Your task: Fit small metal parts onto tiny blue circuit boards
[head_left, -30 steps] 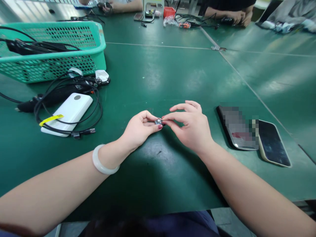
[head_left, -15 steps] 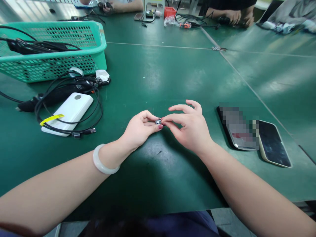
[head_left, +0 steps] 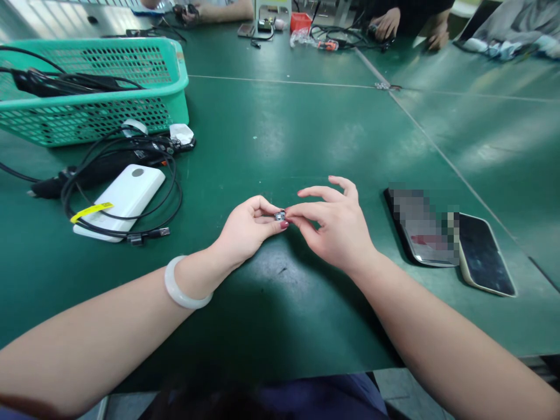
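Note:
A small metallic part (head_left: 280, 216), silver and dark, sits between my fingertips above the table; it is too small for me to tell its kind. My left hand (head_left: 248, 228) pinches it between thumb and index finger. From the other side my right hand (head_left: 336, 224) meets it with thumb and index finger pressed together at its right end, the other fingers raised and spread. The fingertips hide part of the piece, and I cannot tell whether the right hand grips a second piece.
Left of me lie a white power bank (head_left: 120, 204) with a looped black cable and a black device (head_left: 109, 162). Behind them stands a green basket (head_left: 131, 105) holding cables. Two phones (head_left: 422, 227) lie right. Across the green table (head_left: 280, 128), other people's hands work near cables.
My hands stay nearly in place, with slight finger shifts, and the small metallic part looks slightly turned. Across the table at the right, a person's hands have moved apart.

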A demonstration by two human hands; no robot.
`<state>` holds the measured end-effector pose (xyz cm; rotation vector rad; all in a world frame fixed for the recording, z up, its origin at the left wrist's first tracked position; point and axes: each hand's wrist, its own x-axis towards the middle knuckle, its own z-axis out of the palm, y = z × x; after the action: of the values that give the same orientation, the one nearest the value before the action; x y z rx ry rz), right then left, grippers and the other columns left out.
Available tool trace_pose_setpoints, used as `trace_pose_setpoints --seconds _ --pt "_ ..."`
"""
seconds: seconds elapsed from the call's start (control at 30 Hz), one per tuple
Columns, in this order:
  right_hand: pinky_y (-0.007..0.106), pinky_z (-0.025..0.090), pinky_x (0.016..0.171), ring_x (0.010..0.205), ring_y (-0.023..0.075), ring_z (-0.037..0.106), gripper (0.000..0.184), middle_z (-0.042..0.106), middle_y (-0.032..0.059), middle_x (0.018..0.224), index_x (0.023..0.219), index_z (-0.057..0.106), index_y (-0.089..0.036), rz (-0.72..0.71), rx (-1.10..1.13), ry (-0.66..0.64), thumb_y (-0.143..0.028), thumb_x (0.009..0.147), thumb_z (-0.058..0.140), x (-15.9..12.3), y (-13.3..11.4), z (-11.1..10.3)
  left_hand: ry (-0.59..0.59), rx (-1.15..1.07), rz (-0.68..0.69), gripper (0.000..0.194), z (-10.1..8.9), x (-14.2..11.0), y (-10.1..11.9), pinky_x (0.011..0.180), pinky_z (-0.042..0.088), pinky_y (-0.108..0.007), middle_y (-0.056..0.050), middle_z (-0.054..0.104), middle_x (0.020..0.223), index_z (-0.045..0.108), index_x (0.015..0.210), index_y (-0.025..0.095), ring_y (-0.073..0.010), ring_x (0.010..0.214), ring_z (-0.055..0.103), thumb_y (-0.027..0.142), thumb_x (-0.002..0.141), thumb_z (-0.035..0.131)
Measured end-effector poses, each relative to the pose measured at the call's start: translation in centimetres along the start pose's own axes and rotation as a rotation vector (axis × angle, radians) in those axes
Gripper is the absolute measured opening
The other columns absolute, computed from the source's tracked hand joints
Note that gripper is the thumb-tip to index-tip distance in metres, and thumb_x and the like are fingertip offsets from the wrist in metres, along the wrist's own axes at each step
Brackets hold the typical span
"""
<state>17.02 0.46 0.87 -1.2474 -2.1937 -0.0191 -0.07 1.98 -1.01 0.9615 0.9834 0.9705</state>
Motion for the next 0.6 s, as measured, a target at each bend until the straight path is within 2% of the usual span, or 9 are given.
trace_pose_setpoints --seconds 0.27,0.33,0.4,0.47,0.5,0.6 --pt "0.048 0.03 0.108 0.094 0.02 0.067 0.02 0.075 -0.0026 0.082 0.082 0.072 -0.028 0.012 -0.01 0.001 -0.024 0.089 0.054 0.0 -0.1 -0.1 0.0 -0.015 -0.001 0.032 0.1 0.0 0.1 0.083 0.054 -0.033 -0.001 0.073 0.077 0.056 0.073 0.015 -0.0127 0.074 0.07 0.012 0.056 0.083" --pt "0.048 0.031 0.107 0.097 0.0207 0.066 0.02 0.076 -0.0013 0.09 0.086 0.071 -0.028 0.025 -0.026 0.025 -0.025 0.091 0.052 0.1 -0.1 -0.3 0.003 -0.019 -0.003 0.031 0.1 0.0 0.1 0.084 0.054 -0.033 -0.002 0.073 0.079 0.056 0.073 0.014 -0.0128 0.075 0.07 0.012 0.057 0.083" --pt "0.051 0.03 0.107 0.112 0.0252 0.06 0.019 0.073 0.0013 0.108 0.097 0.07 -0.028 0.063 -0.098 0.057 -0.024 0.091 0.052 0.2 0.2 -0.5 0.01 -0.02 -0.001 0.031 0.1 0.0 0.2 0.085 0.053 -0.034 -0.003 0.074 0.08 0.056 0.073 0.014 -0.0135 0.077 0.07 0.013 0.057 0.083" --pt "0.058 0.024 0.108 0.131 0.0332 0.044 0.027 0.061 0.0054 0.133 0.114 0.064 -0.028 0.137 -0.215 0.072 -0.027 0.089 0.055 0.3 0.8 -0.2 0.014 -0.02 0.006 0.032 0.1 -0.1 0.2 0.087 0.053 -0.035 -0.004 0.074 0.082 0.056 0.073 0.014 -0.0144 0.08 0.07 0.014 0.057 0.084" --pt "0.062 0.02 0.108 0.137 0.0374 0.034 0.037 0.05 0.0081 0.144 0.124 0.059 -0.027 0.183 -0.276 0.065 -0.03 0.088 0.057 0.2 1.2 0.0 0.014 -0.019 0.009 0.032 0.1 -0.1 0.2 0.088 0.053 -0.036 -0.004 0.074 0.083 0.056 0.073 0.014 -0.0147 0.081 0.07 0.015 0.057 0.084" --pt "0.072 0.011 0.106 0.144 0.0442 0.012 0.07 0.023 0.0144 0.158 0.146 0.035 -0.023 0.29 -0.391 -0.006 -0.047 0.085 0.059 0.0 2.6 1.4 0.016 -0.01 0.013 0.033 0.1 -0.1 0.3 0.089 0.053 -0.036 -0.005 0.074 0.084 0.056 0.073 0.014 -0.0146 0.082 0.07 0.016 0.057 0.085"
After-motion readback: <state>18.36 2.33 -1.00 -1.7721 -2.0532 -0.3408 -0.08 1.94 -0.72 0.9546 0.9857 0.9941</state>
